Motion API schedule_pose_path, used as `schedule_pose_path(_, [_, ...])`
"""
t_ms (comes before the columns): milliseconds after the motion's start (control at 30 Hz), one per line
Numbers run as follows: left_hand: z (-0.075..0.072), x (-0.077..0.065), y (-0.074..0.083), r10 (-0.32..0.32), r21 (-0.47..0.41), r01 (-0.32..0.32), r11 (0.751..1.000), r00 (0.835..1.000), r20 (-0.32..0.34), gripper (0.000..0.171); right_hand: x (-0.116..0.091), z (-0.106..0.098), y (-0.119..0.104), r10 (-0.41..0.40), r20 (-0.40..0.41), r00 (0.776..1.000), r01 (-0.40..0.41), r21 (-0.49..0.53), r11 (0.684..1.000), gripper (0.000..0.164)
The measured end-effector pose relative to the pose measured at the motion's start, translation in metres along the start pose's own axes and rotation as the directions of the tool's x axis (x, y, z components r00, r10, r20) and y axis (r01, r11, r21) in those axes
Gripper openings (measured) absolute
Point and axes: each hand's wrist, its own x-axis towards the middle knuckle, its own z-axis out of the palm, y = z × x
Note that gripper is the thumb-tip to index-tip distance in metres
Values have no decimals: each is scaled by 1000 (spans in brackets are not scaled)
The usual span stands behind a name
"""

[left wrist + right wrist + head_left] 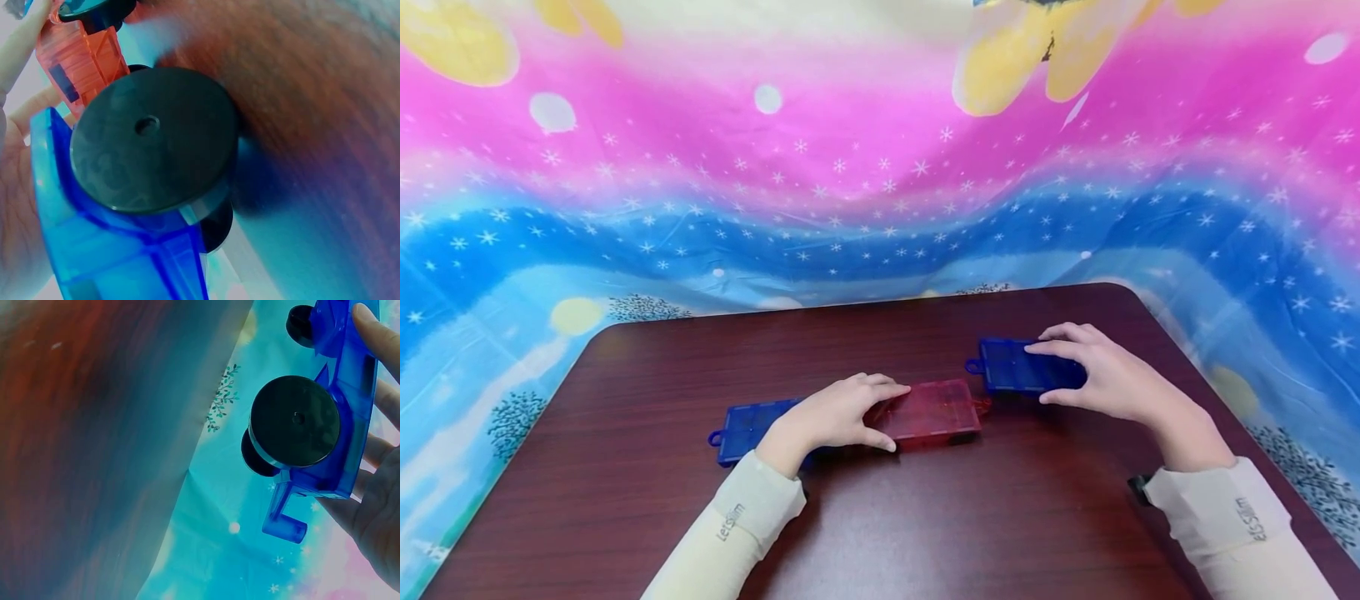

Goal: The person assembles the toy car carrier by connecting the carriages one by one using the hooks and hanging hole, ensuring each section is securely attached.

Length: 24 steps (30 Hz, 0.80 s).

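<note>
A translucent red toy wagon [934, 410] stands mid-table, and my left hand [842, 412] grips its left end between thumb and fingers. Under that wrist is a translucent blue toy wagon [752, 425], with a ring on its left end; its black wheel [156, 140] looms large in the left wrist view. My right hand [1101, 375] holds a second blue wagon [1018, 367] by its right part, thumb at the near side, fingers at the far side. This wagon has black wheels [295, 422] and a hook [287, 525]. Whether its wheels touch the table is hidden.
The dark brown tabletop [647, 517] has rounded far corners. Behind it hangs a pink and blue patterned cloth [850, 183]. The second blue wagon's ring end [974, 367] lies close to the red wagon's right-hand link [982, 406].
</note>
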Motion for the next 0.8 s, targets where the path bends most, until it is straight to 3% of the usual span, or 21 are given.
schedule_pose_path(367, [0, 1, 0, -7, 1, 7, 1000, 1000, 2, 82, -25, 1, 2, 15, 7, 1000, -15, -4, 1000, 57])
schedule_pose_path(800, [1, 1, -1, -5, -1, 5, 1000, 1000, 2, 82, -34, 10, 1, 35, 56, 998, -34, -23, 999, 57])
